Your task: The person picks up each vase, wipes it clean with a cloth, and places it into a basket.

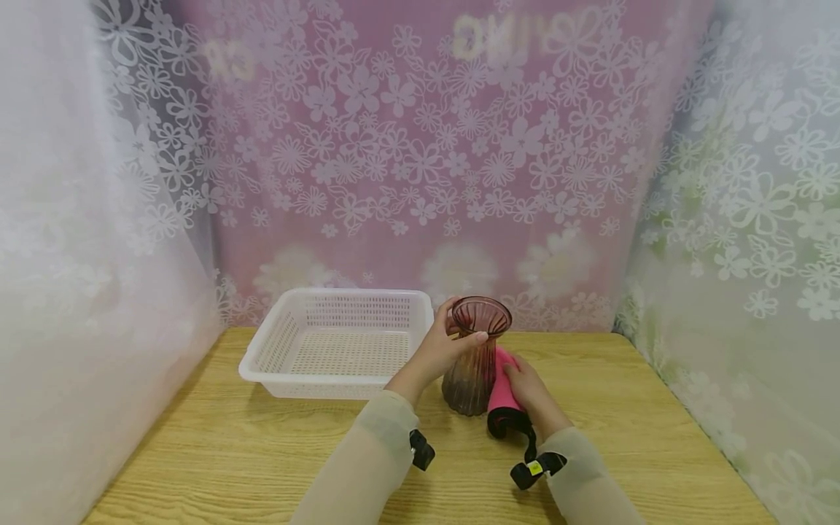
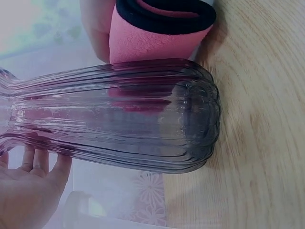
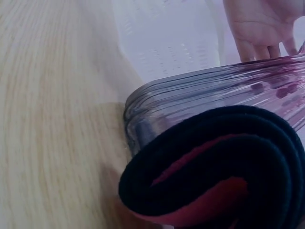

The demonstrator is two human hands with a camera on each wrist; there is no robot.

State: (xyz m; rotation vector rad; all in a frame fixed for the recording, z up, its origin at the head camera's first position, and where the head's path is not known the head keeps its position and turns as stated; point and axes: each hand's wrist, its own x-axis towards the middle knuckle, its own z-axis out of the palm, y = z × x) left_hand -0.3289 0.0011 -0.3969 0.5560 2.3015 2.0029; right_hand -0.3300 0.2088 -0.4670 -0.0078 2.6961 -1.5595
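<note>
A ribbed, purple-tinted glass vase (image 1: 467, 383) with a flared rim stands nearly upright over the table. My left hand (image 1: 441, 346) grips it around the narrow neck, thumb on the near side and fingers behind. Against the vase's right side, my right hand (image 1: 530, 390) holds a folded pink cloth (image 1: 502, 394) with a black edge. In the left wrist view the cloth (image 2: 147, 45) lies along the glass near the base. The rolled black edge fills the front of the right wrist view, hiding part of the vase (image 3: 200, 95). Whether the base touches the table cannot be told.
A white perforated plastic basket (image 1: 341, 390) sits on the wooden table (image 1: 216, 452), left of the vase. Behind the table hangs a pink curtain (image 1: 420, 160) with white flowers. Pale flowered curtains (image 1: 755, 240) close in both sides.
</note>
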